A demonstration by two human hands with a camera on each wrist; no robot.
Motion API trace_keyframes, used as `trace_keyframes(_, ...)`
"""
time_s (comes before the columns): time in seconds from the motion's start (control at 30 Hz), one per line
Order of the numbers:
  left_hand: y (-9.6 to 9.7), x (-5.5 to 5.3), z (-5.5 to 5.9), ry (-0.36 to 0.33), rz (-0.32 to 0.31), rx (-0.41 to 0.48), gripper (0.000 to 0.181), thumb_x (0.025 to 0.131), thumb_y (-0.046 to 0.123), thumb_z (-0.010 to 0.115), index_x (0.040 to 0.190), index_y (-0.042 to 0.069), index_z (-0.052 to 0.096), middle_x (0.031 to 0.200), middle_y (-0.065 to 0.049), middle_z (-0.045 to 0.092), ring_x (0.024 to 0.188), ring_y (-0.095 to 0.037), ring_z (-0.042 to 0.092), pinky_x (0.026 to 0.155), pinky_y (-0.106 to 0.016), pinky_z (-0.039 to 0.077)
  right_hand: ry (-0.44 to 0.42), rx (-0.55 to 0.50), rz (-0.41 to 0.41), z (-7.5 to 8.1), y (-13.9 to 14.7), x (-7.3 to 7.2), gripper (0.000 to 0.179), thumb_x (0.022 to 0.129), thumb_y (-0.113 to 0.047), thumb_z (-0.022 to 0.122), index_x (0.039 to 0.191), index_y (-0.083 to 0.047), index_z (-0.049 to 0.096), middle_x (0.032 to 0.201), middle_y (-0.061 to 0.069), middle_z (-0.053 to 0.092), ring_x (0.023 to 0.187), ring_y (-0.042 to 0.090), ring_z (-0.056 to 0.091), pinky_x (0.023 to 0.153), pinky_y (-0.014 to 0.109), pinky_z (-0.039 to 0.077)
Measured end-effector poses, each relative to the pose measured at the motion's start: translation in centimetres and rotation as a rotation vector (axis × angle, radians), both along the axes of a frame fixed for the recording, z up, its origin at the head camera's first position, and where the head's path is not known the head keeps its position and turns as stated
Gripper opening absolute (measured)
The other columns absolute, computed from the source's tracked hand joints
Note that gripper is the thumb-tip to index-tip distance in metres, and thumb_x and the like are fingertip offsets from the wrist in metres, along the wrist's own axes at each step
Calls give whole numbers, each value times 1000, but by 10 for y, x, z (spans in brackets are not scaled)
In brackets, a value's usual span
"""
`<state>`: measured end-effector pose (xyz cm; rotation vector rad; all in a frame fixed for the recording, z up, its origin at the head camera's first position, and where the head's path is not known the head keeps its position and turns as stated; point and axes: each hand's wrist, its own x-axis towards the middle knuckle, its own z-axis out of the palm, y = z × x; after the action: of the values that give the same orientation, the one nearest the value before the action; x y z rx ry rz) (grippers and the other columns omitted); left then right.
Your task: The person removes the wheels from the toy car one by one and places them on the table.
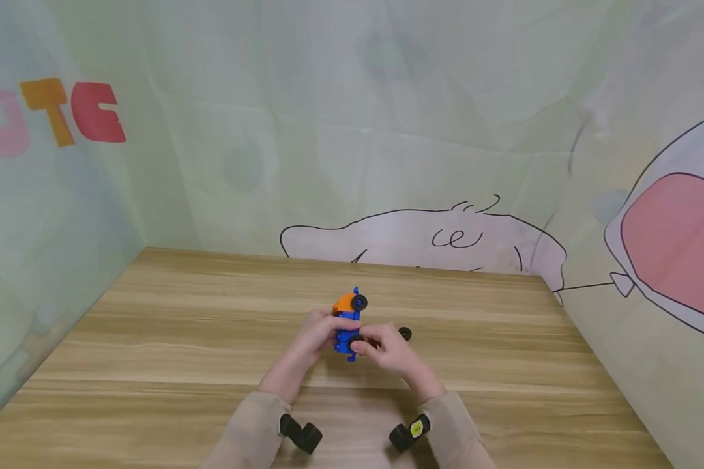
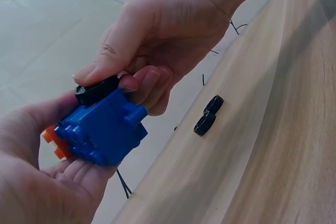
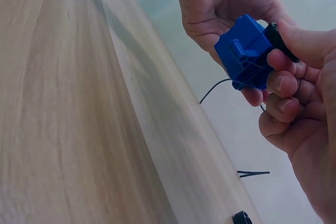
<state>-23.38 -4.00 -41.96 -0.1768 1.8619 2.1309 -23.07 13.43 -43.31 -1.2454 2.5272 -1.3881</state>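
A toy vehicle of blue blocks (image 1: pixel 343 339) with an orange front piece (image 1: pixel 346 302) is held above the table. My left hand (image 1: pixel 315 333) grips its body from the left, thumb across the blue side. A black wheel (image 1: pixel 360 302) sits on the orange end. At the near end, my right hand (image 1: pixel 390 352) pinches another black wheel (image 2: pixel 97 92) between thumb and fingers, against the blue side. Whether that wheel is fully seated on the body is hidden by the fingers. The right wrist view shows the blue rear (image 3: pixel 247 51) with a small projecting peg.
Two loose black wheels (image 2: pixel 205 123) lie touching on the wooden table (image 1: pixel 182 339), to the right of my right hand. A printed cloth backdrop (image 1: pixel 328 130) rises behind the table's far edge and along both sides.
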Motion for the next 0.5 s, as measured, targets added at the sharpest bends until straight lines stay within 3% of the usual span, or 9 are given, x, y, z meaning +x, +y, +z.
trace_keyframes(0.17, -2, -1, -1, -12, -13, 3, 42, 84, 8, 71, 117, -14, 60, 102, -20, 73, 79, -18, 71, 82, -34, 59, 23, -6, 9, -2, 0, -1, 24, 91, 0, 62, 70, -4, 52, 59, -1, 42, 56, -3, 34, 51, 15, 26)
trace_keyframes(0.37, -3, -1, 0, -32, -20, 2, 41, 84, 9, 71, 116, -14, 60, 97, -17, 74, 75, -16, 71, 77, -32, 60, -7, -19, 17, -1, -1, 0, 25, 93, -2, 60, 70, -4, 52, 60, 0, 44, 56, -3, 35, 52, 15, 27)
trace_keyframes(0.5, -3, -2, -4, -34, -4, -8, 40, 85, 12, 69, 114, -15, 62, 96, -18, 74, 76, -17, 70, 78, -32, 60, 60, -46, 29, 3, -3, 1, 36, 99, -26, 56, 70, -6, 49, 59, 1, 42, 56, -4, 34, 51, 15, 27)
